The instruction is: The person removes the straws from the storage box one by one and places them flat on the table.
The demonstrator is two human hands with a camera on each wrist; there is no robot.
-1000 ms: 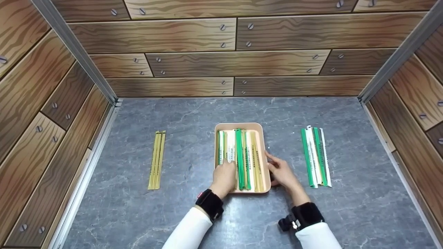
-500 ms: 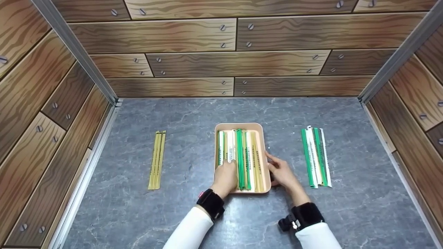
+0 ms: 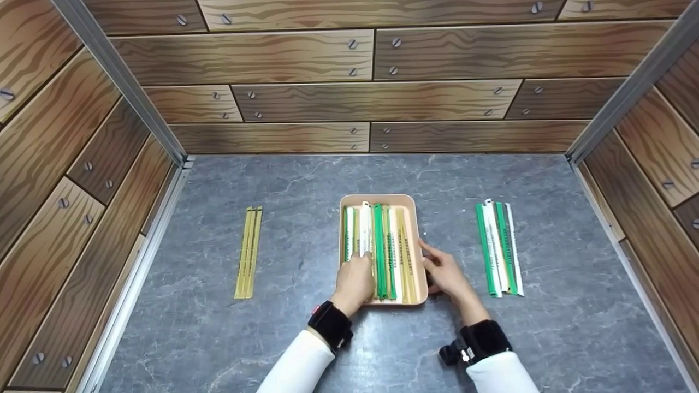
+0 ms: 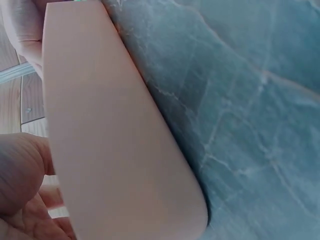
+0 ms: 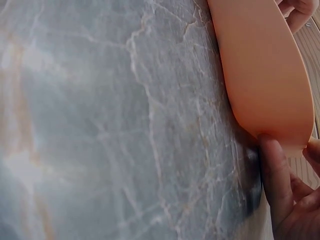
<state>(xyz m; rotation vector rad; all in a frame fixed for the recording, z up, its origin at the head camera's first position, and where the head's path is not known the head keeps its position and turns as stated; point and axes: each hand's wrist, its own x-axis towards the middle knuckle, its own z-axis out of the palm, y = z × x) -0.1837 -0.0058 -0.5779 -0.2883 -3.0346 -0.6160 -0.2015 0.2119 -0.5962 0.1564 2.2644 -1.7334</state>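
A smooth peach tray (image 3: 422, 284), rectangular with rounded corners, sits on the grey, pale-veined tabletop (image 3: 306, 180), its long sides running from 12 to 6 o'clock. In it lie slim, straight sticks (image 3: 380, 251) in glossy green, white and gold, many printed with dark lettering. Well apart at the tray's 9 o'clock are 2 gold sticks (image 3: 248, 252), side by side; at 3 o'clock lies a loose row of green and white sticks (image 3: 494, 248), tops leaning slightly towards 11. Wood-grain panels (image 3: 437, 98) stand beyond.

The left hand (image 3: 356, 278) reaches in at the tray's 7 o'clock, fingers bent down among the sticks — whether they pinch any, I cannot tell. The right hand (image 3: 445, 274) touches the outer wall at 4 o'clock, its fingers spread against it.

Only the head view shows the tray's interior. The left wrist view gives the matte outer wall, tapering towards 12 o'clock, and hides the left fingertips behind it. The right wrist view adds what the head view misses: a finger (image 5: 272, 165) against the lower curve of the corner, and another fingertip (image 5: 313, 150) near the rim.
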